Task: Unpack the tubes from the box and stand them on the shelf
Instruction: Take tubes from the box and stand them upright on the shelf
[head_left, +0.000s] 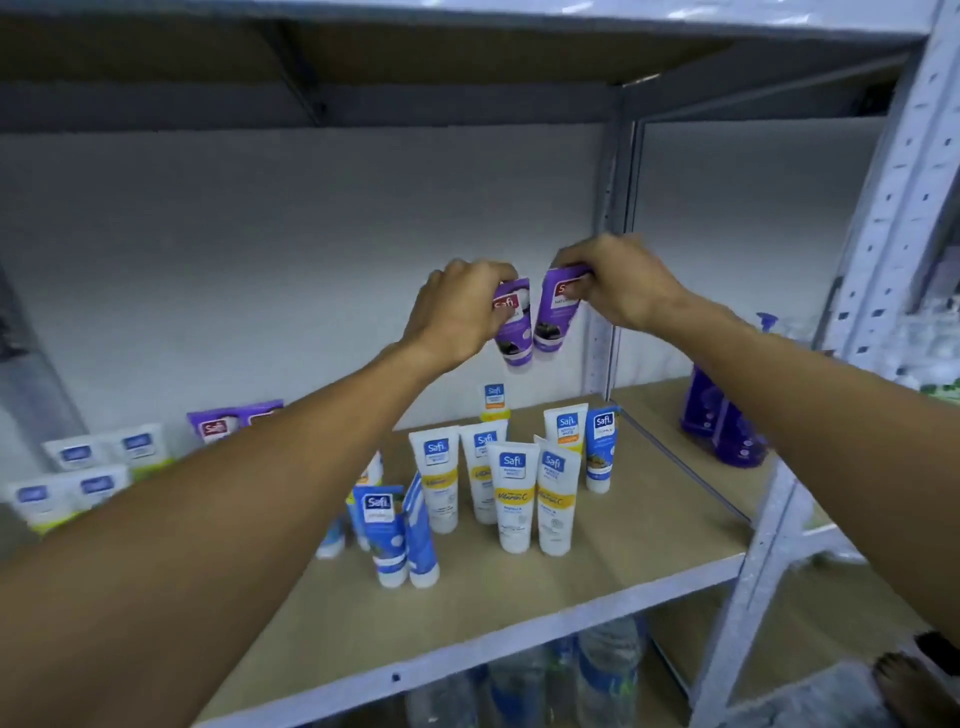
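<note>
Head view: purple tubes (555, 318) partly behind left hand (457, 312), right hand (621, 285)

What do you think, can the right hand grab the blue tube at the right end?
Probably not yet: the right hand holds a purple tube in the air. The way looks free, though: the blue tube stands at the group's right edge, nothing above it.

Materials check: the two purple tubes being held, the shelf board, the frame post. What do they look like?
Purple tubes: likely soft plastic, with a smooth, slightly shiny printed skin, though the frame is blurred. Shelf board: probably particleboard or MDF, a matte tan flat face with no visible grain. Frame post: probably painted steel, pale grey with rows of punched slots.
</note>
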